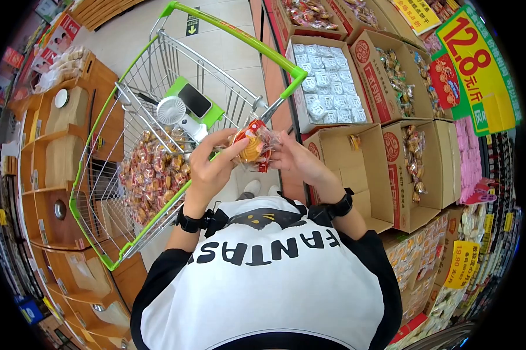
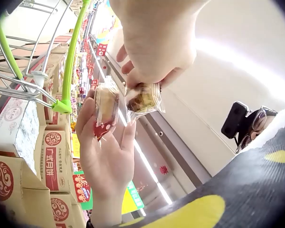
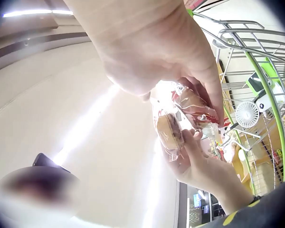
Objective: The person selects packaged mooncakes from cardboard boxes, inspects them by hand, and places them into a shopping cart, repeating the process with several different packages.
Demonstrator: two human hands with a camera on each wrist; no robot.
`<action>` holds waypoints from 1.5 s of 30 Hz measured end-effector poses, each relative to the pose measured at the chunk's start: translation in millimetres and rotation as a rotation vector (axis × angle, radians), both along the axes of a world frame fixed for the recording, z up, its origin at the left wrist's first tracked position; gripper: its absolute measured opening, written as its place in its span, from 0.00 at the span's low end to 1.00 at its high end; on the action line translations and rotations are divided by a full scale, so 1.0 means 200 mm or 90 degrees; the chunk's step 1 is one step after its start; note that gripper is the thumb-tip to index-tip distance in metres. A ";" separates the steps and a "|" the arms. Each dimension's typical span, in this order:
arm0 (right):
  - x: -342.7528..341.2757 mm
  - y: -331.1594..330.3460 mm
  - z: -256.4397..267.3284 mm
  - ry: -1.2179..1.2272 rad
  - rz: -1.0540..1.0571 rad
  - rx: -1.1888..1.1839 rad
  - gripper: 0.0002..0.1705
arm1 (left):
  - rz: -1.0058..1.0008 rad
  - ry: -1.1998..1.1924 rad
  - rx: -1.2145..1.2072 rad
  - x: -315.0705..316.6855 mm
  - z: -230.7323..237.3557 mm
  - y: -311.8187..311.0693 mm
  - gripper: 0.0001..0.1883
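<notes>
In front of the chest, both hands hold wrapped mooncakes close together. The left hand (image 1: 210, 166) pinches a golden-brown mooncake (image 2: 145, 100) in clear wrapping between thumb and fingers. Close beside it, the right hand (image 1: 305, 162) grips a second mooncake (image 3: 192, 103), whose clear wrapper has red print. From the left wrist, this second mooncake (image 2: 107, 107) shows upright against the right hand's fingers. In the head view the two packets overlap, and the fingers cover parts of them.
A shopping cart (image 1: 272, 52) with green trim stands ahead, holding a heap of wrapped mooncakes (image 1: 155, 178). A white handheld fan (image 1: 171, 110) and a phone (image 1: 194, 100) lie at its near end. Cardboard boxes (image 1: 347, 166) line the right; a wooden shelf (image 1: 56, 154) stands left.
</notes>
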State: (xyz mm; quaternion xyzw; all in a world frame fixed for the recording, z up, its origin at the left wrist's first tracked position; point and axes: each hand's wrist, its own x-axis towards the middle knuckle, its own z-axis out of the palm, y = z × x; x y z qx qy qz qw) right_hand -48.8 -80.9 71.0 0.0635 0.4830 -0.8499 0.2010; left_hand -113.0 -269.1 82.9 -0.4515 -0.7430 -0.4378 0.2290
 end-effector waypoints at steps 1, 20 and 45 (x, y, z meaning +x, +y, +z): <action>-0.01 -0.01 0.00 0.011 0.012 0.000 0.31 | 0.011 -0.015 0.008 0.00 0.00 -0.01 0.25; -0.20 -0.18 0.05 0.124 0.024 0.121 0.22 | 0.227 -0.057 0.118 0.08 0.02 -0.23 0.26; -0.34 -0.63 0.04 -0.061 0.229 -0.151 0.15 | 0.397 -0.043 -0.069 0.15 0.07 -0.52 0.23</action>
